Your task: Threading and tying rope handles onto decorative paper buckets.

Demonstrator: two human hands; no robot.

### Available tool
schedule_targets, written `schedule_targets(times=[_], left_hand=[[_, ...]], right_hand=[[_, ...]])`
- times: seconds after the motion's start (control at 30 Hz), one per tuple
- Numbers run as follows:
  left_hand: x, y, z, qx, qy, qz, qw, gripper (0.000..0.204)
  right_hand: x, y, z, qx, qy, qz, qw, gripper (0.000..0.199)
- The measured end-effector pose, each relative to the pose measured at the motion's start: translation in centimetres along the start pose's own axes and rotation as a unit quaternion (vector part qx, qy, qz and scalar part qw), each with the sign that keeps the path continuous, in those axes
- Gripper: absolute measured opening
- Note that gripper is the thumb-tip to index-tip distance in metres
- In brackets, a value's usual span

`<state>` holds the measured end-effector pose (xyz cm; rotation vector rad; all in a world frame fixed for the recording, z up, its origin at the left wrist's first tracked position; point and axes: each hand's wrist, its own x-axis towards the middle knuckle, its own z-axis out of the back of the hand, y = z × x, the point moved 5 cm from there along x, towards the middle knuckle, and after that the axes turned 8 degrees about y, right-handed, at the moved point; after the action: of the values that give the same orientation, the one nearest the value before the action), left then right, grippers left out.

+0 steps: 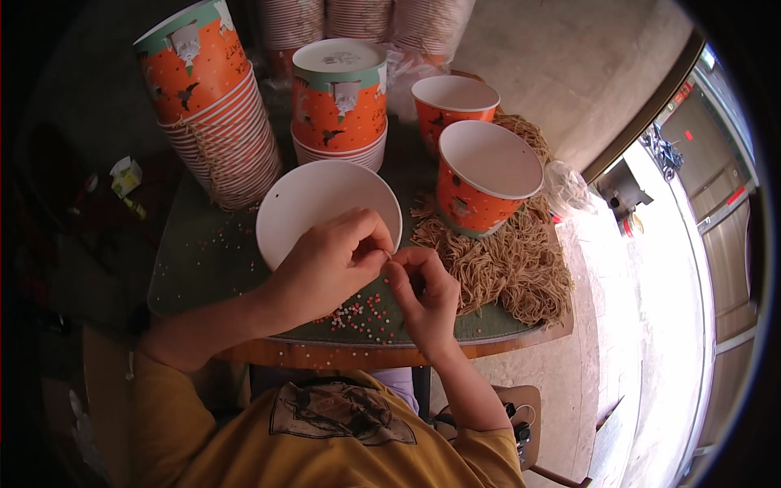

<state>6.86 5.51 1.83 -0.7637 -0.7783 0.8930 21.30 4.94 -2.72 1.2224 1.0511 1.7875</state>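
An orange paper bucket with a white inside (321,191) lies tilted in front of me, its open mouth toward me and a small dark hole near its rim. My left hand (338,248) reaches across that mouth, thumb and fingers closed in a pinch at the right side of the rim. There my right hand (425,297) meets it, its thumb and forefinger also pinched together. Between the fingertips is something thin and pale, too small to make out. To the right, a heap of tan strings (496,272) lies close to my right hand.
Two upright orange buckets (484,191) stand on the strings. Tall nested stacks of upside-down buckets (220,130) and a shorter stack (340,106) stand behind. Small white and orange dots (362,317) litter the dark green tabletop (195,272). Plastic-wrapped stacks (358,20) rise at the back.
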Motion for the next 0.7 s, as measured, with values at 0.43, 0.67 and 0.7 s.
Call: schedule_targets(times=[0.43, 0.67, 0.7], left_hand=[[0.7, -0.1, -0.5, -0.015, 0.022, -0.045, 0.999, 0.023], [0.9, -0.3, -0.7, -0.009, 0.044, -0.025, 0.999, 0.026], [0.9, -0.3, -0.8, 0.0, 0.046, -0.021, 0.999, 0.027]], right_hand=[[0.4, -1.8, -0.1, 0.246, -0.024, -0.102, 0.964, 0.007], [-0.2, -1.7, 0.3, 0.139, -0.028, -0.011, 0.99, 0.01], [-0.2, -1.4, 0.3, 0.097, -0.016, 0.012, 0.995, 0.011]])
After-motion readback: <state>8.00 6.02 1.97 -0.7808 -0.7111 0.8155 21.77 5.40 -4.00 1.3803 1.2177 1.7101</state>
